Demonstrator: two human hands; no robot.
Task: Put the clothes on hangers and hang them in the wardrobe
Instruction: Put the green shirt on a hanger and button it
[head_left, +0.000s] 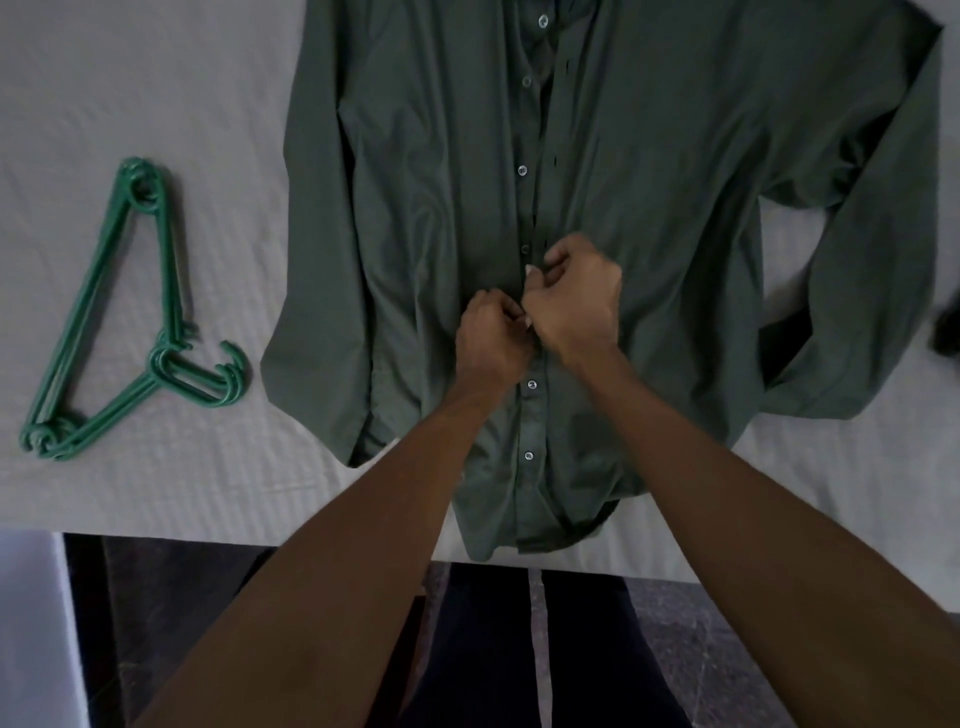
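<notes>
Head view: the left hand (491, 332) and right hand (574, 301) sit knuckle to knuckle, fingers curled, both pinching the button placket of the dark green shirt (415, 208) — it lies flat, front up, on the white bed (145, 93). A stack of green hangers (111, 322) lies left of it — apart.

Dark green shirt (649, 208) with pale buttons, bright green hangers (124, 322), white textured bedsheet (130, 78).
</notes>
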